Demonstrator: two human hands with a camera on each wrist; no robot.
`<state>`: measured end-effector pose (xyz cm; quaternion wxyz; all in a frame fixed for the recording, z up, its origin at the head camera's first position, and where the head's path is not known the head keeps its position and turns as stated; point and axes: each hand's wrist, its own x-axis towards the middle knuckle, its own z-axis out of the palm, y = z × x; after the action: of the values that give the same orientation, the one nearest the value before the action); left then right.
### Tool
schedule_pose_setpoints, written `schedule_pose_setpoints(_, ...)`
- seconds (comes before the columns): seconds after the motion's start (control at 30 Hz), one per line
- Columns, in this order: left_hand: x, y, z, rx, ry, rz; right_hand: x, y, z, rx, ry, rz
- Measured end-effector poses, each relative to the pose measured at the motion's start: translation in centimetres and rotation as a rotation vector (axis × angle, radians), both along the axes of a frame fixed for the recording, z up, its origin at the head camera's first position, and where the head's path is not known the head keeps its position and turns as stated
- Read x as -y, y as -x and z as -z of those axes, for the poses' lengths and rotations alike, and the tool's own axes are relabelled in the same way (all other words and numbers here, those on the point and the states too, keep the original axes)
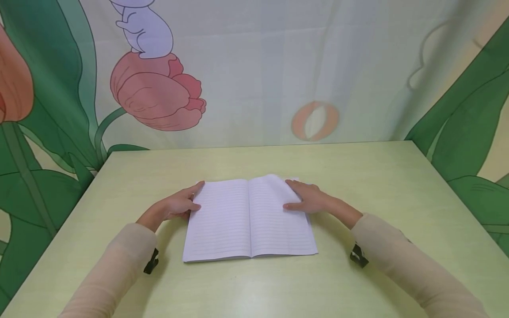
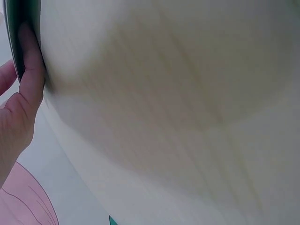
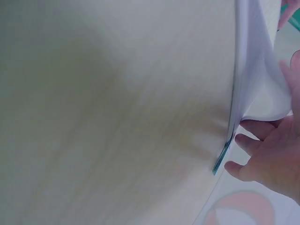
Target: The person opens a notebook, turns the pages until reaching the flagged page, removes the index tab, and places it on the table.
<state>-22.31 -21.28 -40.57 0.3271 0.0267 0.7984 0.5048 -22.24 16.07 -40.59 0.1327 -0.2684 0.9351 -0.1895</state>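
Note:
An open notebook (image 1: 222, 225) with white lined pages lies on the table, its fold running down the middle. My left hand (image 1: 179, 205) grips the left edge, thumb on top of the page and fingers beneath; in the left wrist view that hand (image 2: 21, 108) has fingers under the dark cover. On the other side, my right hand (image 1: 312, 197) holds the upper right part of a page. The right wrist view shows this page (image 3: 269, 93) bent up off the stack, with fingers of the right hand (image 3: 276, 157) behind it.
The pale yellow-green table (image 1: 254, 289) reaches back to a hanging cloth (image 1: 254, 79) printed with flowers and a white animal. Each sleeve has a black strap end (image 1: 151, 261) hanging below it.

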Motion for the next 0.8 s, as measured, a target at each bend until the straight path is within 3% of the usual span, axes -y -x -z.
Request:
schedule_pose_setpoints(0.27,0.0,-0.1,-0.2,-0.008,0.006,0.006,1.5,-1.5,-0.1,0.128,0.186,-0.073)
schedule_pose_setpoints(0.6,0.0,-0.2,-0.1,-0.006,0.005,-0.002,5.2,-4.6,-0.7,0.191,0.104,-0.088)
schedule_pose_setpoints(0.8,0.0,-0.2,-0.2,0.003,0.008,-0.007,7.4,-5.4,-0.4,0.136,0.097,-0.166)
